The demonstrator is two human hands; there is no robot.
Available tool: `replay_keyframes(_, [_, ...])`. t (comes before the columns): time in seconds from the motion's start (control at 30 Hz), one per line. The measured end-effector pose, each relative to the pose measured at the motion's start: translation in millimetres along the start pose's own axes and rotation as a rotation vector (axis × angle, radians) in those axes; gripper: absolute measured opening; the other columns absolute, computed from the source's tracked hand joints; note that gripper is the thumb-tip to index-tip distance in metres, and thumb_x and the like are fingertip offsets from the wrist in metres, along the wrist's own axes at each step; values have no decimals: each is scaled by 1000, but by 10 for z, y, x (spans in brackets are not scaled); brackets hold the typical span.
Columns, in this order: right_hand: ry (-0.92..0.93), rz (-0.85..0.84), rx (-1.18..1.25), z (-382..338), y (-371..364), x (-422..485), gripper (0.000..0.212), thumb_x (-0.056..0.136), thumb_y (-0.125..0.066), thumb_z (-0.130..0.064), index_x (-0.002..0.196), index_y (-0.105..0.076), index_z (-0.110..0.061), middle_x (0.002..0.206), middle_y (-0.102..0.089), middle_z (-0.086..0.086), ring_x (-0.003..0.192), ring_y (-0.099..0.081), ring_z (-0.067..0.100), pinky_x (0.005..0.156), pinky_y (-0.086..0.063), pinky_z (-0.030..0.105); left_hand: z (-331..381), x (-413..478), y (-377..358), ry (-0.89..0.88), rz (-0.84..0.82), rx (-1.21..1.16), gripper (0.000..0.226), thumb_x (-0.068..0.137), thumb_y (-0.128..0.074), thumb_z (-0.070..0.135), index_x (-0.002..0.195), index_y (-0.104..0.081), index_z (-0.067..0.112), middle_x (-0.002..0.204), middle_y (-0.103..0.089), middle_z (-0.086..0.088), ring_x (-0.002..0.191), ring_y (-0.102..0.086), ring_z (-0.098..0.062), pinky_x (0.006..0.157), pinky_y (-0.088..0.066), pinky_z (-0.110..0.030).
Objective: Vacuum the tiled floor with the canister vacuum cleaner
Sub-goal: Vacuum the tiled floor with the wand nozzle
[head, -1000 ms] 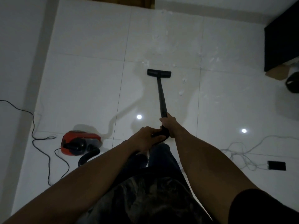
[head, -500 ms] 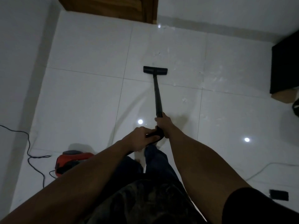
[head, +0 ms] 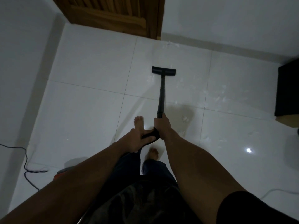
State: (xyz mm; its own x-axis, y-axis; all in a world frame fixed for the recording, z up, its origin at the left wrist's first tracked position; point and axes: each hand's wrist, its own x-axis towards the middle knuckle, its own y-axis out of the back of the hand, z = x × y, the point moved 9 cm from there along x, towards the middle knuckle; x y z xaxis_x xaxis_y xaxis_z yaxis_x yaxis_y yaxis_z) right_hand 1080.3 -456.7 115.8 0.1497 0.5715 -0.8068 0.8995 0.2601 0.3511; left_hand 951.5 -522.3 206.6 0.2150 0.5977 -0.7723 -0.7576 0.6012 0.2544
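Note:
A black vacuum wand (head: 161,94) runs forward from my hands to its flat floor head (head: 163,70), which lies on the white tiled floor (head: 90,110). My right hand (head: 162,126) grips the wand's lower end. My left hand (head: 137,139) holds the curved black handle just behind it. Only a sliver of the red canister (head: 62,172) shows past my left forearm. White debris (head: 215,96) is scattered on the tiles right of the wand.
A wooden door (head: 113,15) stands at the back, with white walls on the left and behind. A black cabinet (head: 288,89) stands at the right. A dark power cord (head: 25,164) trails at the left. My bare feet (head: 138,122) are under my hands.
I have stepped forward toward the door. The floor head has moved ahead onto a farther tile, and the canister has slipped almost out of sight behind my left arm. Both hands keep their grip.

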Motion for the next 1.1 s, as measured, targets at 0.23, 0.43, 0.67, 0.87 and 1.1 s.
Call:
replay_keyframes(0.23, [10,34,-39,-692,106,651,64,97,-50,-21,159,-31,-25,129,-64,13,111,-63,34,84,-52,36,358,610,661,-6,-36,11,83,92,-61,58,150,-38,3,138,-43,-42,123,-47,-58,100,-47,-59])
replay_keyframes(0.43, [-16,36,-15,-1378,55,1119,64,97,-50,-24,158,-32,-28,125,-66,14,107,-65,35,87,-56,42,802,1030,1430,-160,-3,-11,28,100,-62,31,121,-70,15,83,-67,-3,68,-64,-12,60,-46,-11])
replay_keyframes(0.67, [-74,50,127,-1982,17,1656,68,88,-50,-25,155,-36,-31,116,-68,17,101,-68,39,89,-60,54,1043,1495,2044,-156,24,-112,43,99,-63,31,141,-57,24,79,-64,16,50,-55,15,46,-38,-3])
replay_keyframes(0.87, [-84,45,104,-2188,104,1791,65,89,-50,-22,153,-38,-30,122,-67,18,105,-68,41,89,-60,55,1168,1645,2160,-173,8,-141,41,100,-62,29,140,-58,23,67,-57,22,46,-54,14,46,-39,-4])
replay_keyframes(1.1, [-43,-34,34,-2108,-16,1502,68,81,-51,-33,149,-41,-39,96,-67,10,97,-70,44,84,-60,60,948,1552,2060,-160,-46,-106,32,95,-66,38,126,-69,28,82,-73,-6,65,-65,-5,65,-53,-24])
